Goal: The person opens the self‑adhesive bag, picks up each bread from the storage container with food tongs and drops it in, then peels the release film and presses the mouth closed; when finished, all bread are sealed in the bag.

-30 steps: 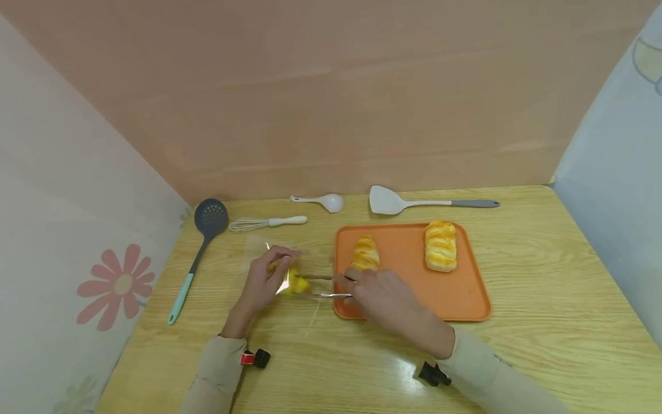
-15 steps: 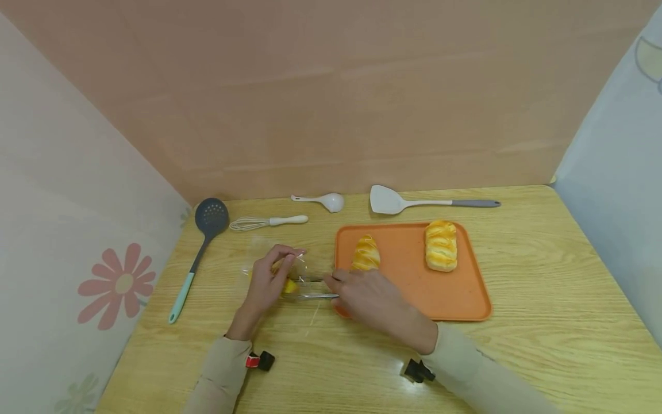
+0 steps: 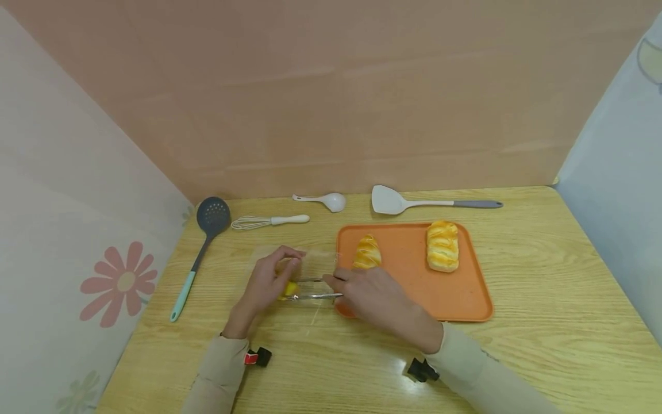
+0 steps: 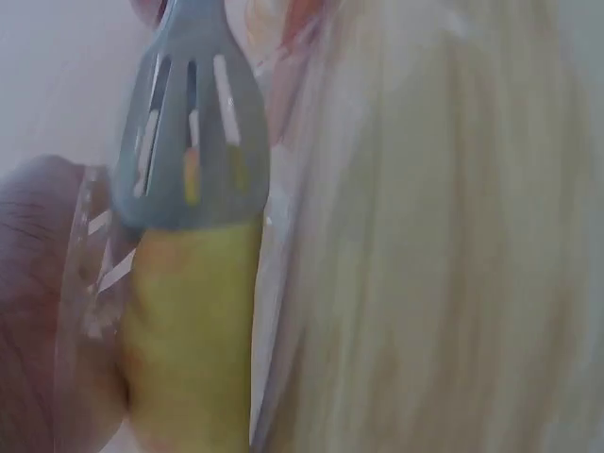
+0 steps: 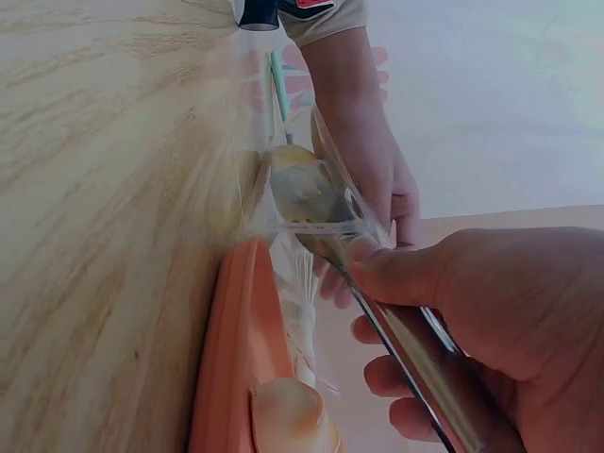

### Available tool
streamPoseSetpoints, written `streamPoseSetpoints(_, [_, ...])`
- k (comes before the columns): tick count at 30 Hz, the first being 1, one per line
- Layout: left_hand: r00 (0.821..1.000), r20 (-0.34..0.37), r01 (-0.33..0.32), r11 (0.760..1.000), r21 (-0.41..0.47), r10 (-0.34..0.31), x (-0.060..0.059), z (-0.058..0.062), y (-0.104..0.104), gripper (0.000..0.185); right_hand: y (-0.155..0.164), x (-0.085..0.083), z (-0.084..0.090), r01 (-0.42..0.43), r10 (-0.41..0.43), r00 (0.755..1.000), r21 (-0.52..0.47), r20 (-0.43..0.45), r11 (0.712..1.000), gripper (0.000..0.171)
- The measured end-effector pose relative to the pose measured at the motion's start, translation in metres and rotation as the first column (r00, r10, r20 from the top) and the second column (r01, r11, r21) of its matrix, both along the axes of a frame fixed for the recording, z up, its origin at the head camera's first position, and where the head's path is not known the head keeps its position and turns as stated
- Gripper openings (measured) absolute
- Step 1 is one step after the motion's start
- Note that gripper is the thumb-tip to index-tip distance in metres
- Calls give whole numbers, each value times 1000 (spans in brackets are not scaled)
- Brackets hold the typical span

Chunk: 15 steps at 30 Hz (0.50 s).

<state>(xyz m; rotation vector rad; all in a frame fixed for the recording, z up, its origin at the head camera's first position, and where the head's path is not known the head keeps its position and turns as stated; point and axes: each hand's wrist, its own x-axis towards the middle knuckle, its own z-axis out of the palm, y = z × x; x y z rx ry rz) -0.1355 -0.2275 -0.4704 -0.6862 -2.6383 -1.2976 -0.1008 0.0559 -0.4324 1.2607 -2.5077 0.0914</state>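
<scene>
Head: whisk (image 3: 270,221) near clear bag (image 3: 316,265)

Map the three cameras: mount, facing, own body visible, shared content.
Head: worn on head, faces forward and down at table and orange tray; left hand, right hand, sleeves show.
Left wrist: worn there, close on slotted tongs and yellow item; part of left hand shows.
Right wrist: worn there, looks along tongs toward left hand; both hands and left sleeve show.
Head and right wrist share tray, tongs, both hands.

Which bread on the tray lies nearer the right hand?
The tapered roll at the left of the orange tray, beside the right hand; the blocky loaf lies farther right.
</scene>
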Motion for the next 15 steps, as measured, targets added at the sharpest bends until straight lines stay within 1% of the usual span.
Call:
streamPoseSetpoints(3, [999,-32,-11,997,83,14,0,-3,3,10,-3,0,-2,-9,9,1000,18,-8,1000,46])
streamPoseSetpoints(5, [999,-37,-9,990,137,14,0,-4,6,9,-5,1,-4,-12,12,1000,27,7,1000,46])
streamPoseSetpoints(7, [999,-37,-8,985,171,14,0,-5,8,9,-6,2,-5,-10,9,999,33,37,999,46])
streamPoseSetpoints(10, [999,-35,-15,983,183,22,0,-6,10,10,-7,4,-6,-7,5,997,27,74,1000,49])
streamPoseSetpoints(15, [997,-70,-25,985,173,37,0,-6,10,11,-4,5,-3,-4,3,995,6,97,1000,49])
